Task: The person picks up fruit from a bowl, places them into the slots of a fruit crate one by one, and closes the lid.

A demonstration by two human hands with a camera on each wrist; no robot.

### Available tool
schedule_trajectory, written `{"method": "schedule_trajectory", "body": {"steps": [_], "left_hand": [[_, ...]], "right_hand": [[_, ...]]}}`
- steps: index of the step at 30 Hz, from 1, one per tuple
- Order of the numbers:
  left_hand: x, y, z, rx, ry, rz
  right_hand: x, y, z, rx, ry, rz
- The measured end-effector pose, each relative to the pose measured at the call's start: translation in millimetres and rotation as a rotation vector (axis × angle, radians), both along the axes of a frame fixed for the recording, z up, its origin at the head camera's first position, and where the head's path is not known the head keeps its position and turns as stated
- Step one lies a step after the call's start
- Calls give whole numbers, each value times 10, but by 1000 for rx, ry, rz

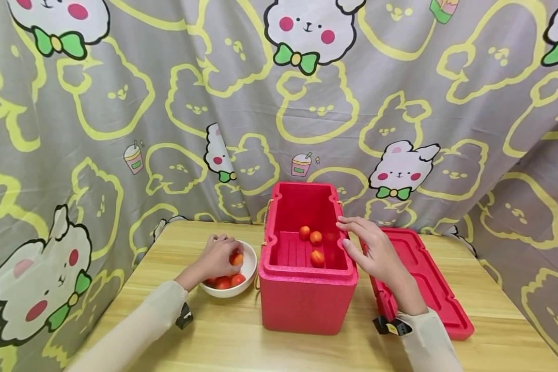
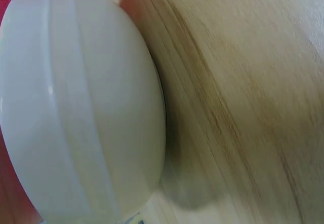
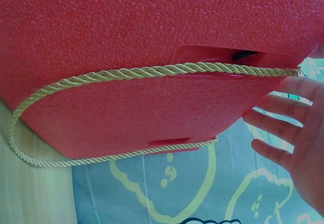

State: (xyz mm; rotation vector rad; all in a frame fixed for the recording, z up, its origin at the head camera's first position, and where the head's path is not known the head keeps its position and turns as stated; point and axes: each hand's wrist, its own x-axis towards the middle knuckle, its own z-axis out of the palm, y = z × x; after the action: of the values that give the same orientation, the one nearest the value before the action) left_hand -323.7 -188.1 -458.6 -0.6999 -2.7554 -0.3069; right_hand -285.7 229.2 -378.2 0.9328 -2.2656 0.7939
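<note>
The left hand point(image 1: 220, 257) has its fingers curled down tight (pinching), and the right hand point(image 1: 369, 248) is spread flat.

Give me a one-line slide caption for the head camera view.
Left hand grips a small orange fruit in a white bowl; right hand hovers open over the red foam box.

One red box point(image 1: 307, 289), one lid point(image 1: 423, 279), one bowl point(image 1: 248, 268), two hands point(image 1: 218, 257)
</note>
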Motion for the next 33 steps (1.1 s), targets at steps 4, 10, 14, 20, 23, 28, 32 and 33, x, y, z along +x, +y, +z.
{"method": "schedule_trajectory", "body": {"steps": [4, 10, 14, 20, 23, 28, 32, 33], "left_hand": [[2, 20, 6, -5, -2, 12], [-1, 27, 10, 22, -2, -14], [8, 18, 2, 36, 17, -63], [-5, 3, -43, 42, 55, -103], [-24, -4, -57, 62, 66, -108], [-29, -13, -21, 143, 70, -110], [-22, -17, 32, 188, 78, -103], [-23, -16, 48, 203, 86, -106]], "right_hand": [[2, 4, 4, -1, 3, -1], [2, -1, 8, -5, 5, 1], [3, -5, 9, -4, 5, 1], [1, -1, 9, -3, 5, 2], [-2, 4, 0, -4, 7, 1], [1, 4, -11, -8, 11, 2], [-5, -1, -1, -8, 15, 7], [-8, -2, 2, -8, 15, 8]]}}
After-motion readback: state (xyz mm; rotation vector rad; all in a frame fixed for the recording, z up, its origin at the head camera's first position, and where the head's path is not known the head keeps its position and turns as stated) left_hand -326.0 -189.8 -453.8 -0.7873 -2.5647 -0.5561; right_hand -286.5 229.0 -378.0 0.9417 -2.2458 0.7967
